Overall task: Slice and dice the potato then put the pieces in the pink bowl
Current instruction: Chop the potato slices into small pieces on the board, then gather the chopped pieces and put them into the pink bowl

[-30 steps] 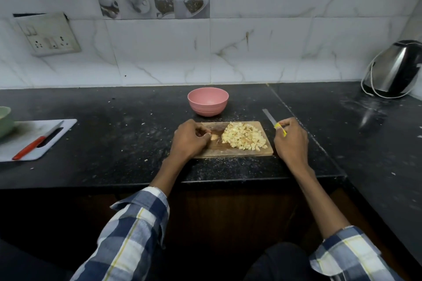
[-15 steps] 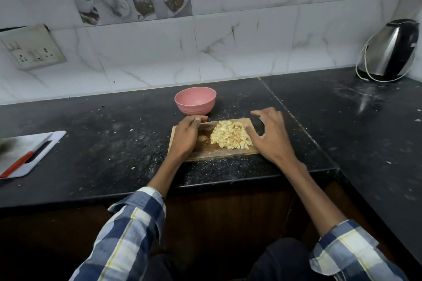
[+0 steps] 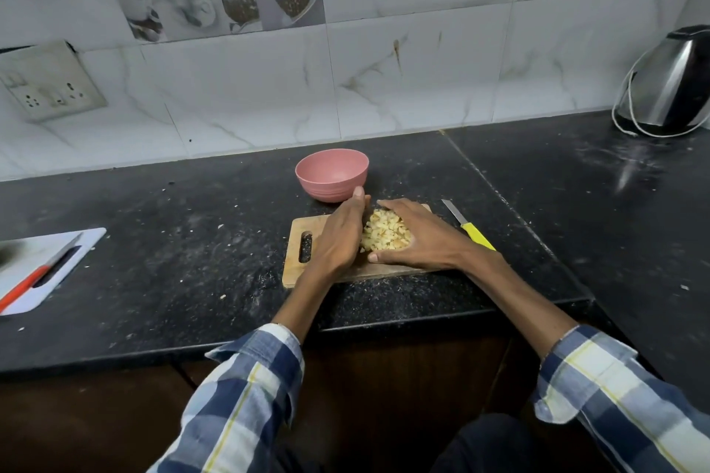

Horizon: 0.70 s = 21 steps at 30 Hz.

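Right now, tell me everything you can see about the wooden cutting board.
The board is a light brown wooden rectangle lying flat on the black counter, just in front of the pink bowl. A slot handle is cut through its left end. A pile of diced potato sits on its middle, cupped between the left hand and right hand, which rest on the board. A yellow-handled knife lies off its right end.
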Tool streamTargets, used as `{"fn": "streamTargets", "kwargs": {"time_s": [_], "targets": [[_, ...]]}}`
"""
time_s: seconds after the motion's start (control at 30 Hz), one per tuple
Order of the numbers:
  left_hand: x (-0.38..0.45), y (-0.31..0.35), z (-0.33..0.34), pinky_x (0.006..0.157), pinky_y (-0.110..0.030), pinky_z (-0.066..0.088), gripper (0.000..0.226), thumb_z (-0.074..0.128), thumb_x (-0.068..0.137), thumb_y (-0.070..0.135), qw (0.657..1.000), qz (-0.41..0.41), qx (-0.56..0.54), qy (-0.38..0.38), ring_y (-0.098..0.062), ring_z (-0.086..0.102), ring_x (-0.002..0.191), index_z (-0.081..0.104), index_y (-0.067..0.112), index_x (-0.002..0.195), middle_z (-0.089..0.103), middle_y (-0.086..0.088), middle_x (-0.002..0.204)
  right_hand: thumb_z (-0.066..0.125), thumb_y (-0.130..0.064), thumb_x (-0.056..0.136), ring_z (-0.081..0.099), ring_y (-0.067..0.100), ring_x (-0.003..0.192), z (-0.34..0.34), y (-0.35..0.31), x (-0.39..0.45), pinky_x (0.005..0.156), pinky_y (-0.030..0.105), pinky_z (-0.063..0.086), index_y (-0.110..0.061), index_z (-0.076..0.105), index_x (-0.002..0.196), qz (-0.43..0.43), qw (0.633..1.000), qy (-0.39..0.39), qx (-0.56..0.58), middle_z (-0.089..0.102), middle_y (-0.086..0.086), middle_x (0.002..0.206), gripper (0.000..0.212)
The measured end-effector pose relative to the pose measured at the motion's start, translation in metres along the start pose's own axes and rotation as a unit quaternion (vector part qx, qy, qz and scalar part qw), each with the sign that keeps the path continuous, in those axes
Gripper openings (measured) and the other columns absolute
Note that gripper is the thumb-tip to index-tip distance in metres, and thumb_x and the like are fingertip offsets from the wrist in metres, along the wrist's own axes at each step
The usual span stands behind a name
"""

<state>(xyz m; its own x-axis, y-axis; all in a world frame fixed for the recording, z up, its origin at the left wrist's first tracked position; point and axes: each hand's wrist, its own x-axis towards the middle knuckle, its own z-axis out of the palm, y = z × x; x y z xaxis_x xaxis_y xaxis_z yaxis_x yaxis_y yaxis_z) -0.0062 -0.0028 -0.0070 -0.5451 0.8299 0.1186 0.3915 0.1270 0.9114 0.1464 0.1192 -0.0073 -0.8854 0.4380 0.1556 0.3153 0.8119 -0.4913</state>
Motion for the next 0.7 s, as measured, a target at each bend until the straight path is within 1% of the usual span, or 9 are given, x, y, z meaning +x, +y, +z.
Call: {"fn": "streamTargets", "kwargs": {"time_s": [0.1,0.2,0.27,0.37,0.47,0.53,0.6,0.67,0.7], "targets": [[-0.001,0.002,-0.001,0.123,-0.048,0.032,0.093,0.016,0.092,0.088,1.0,0.005,-0.025,-0.005,-0.01,0.05,0.139,0.052,0.026,0.151,0.053,0.005,0.154,0.072,-0.072,0.08,0.036,0.01,0.14,0.0,0.0,0.002,0.116,0.035,0.033,-0.031,0.03,0.158,-0.034,0.999,0.004,0.002,0.037,-0.008,0.157,0.098],[0.0,0.002,0.001,0.124,-0.05,0.03,0.093,0.014,0.091,0.089,1.0,0.008,-0.018,-0.007,-0.012,0.047,0.141,0.052,0.029,0.151,0.051,0.005,0.156,0.071,-0.069,0.084,0.038,0.009,0.138,0.0,0.0,0.003,0.115,0.037,0.036,-0.034,0.034,0.155,-0.055,0.998,0.007,-0.004,0.039,-0.009,0.153,0.087],[0.001,0.002,0.004,0.123,-0.049,0.03,0.089,0.012,0.095,0.085,1.0,0.013,-0.009,-0.002,-0.013,0.047,0.141,0.051,0.028,0.151,0.051,0.003,0.157,0.07,-0.069,0.084,0.038,0.009,0.137,0.001,-0.001,0.005,0.115,0.037,0.036,-0.035,0.035,0.154,-0.065,0.998,0.002,-0.003,0.041,-0.01,0.151,0.085],[0.001,0.002,0.004,0.123,-0.047,0.031,0.083,0.012,0.101,0.076,0.999,0.025,-0.019,0.013,-0.013,0.048,0.14,0.053,0.024,0.15,0.052,0.001,0.155,0.068,-0.07,0.085,0.038,0.01,0.138,0.004,-0.005,0.011,0.117,0.039,0.036,-0.03,0.036,0.154,-0.08,0.997,-0.006,-0.01,0.041,-0.008,0.15,0.086],[0.001,0.002,0.004,0.121,-0.045,0.034,0.077,0.014,0.104,0.07,0.999,0.03,-0.032,0.024,-0.014,0.051,0.137,0.055,0.022,0.148,0.056,0.0,0.151,0.068,-0.065,0.087,0.038,0.012,0.139,0.008,-0.013,0.019,0.118,0.04,0.035,-0.025,0.037,0.154,-0.095,0.995,-0.016,-0.006,0.042,-0.004,0.152,0.084],[0.002,0.003,0.005,0.119,-0.044,0.038,0.075,0.015,0.105,0.069,0.998,0.025,-0.036,0.037,-0.015,0.056,0.131,0.058,0.022,0.145,0.059,0.0,0.148,0.069,-0.06,0.088,0.038,0.014,0.139,0.013,-0.02,0.024,0.118,0.041,0.036,-0.021,0.035,0.154,-0.102,0.995,-0.019,-0.004,0.042,-0.002,0.153,0.084],[0.002,0.004,0.005,0.111,-0.035,0.042,0.07,0.018,0.108,0.064,0.997,0.032,-0.037,0.057,-0.012,0.06,0.122,0.065,0.02,0.135,0.064,0.002,0.137,0.07,-0.055,0.088,0.038,0.017,0.139,0.017,-0.026,0.027,0.118,0.043,0.036,-0.018,0.031,0.155,-0.108,0.994,-0.018,-0.005,0.041,0.001,0.154,0.086],[0.001,0.006,0.006,0.094,-0.024,0.041,0.064,0.021,0.111,0.056,0.995,0.041,-0.039,0.083,-0.003,0.061,0.106,0.07,0.018,0.12,0.067,0.006,0.12,0.069,-0.054,0.088,0.037,0.02,0.139,0.019,-0.03,0.031,0.119,0.043,0.034,-0.015,0.026,0.158,-0.119,0.993,-0.019,-0.012,0.038,0.003,0.156,0.091],[0.001,0.006,0.006,0.088,-0.021,0.041,0.062,0.023,0.111,0.054,0.993,0.044,-0.043,0.097,0.001,0.06,0.1,0.071,0.016,0.115,0.067,0.006,0.114,0.068,-0.054,0.089,0.038,0.022,0.138,0.02,-0.032,0.032,0.12,0.043,0.033,-0.014,0.024,0.16,-0.125,0.992,-0.019,-0.016,0.036,0.003,0.157,0.093]]}}
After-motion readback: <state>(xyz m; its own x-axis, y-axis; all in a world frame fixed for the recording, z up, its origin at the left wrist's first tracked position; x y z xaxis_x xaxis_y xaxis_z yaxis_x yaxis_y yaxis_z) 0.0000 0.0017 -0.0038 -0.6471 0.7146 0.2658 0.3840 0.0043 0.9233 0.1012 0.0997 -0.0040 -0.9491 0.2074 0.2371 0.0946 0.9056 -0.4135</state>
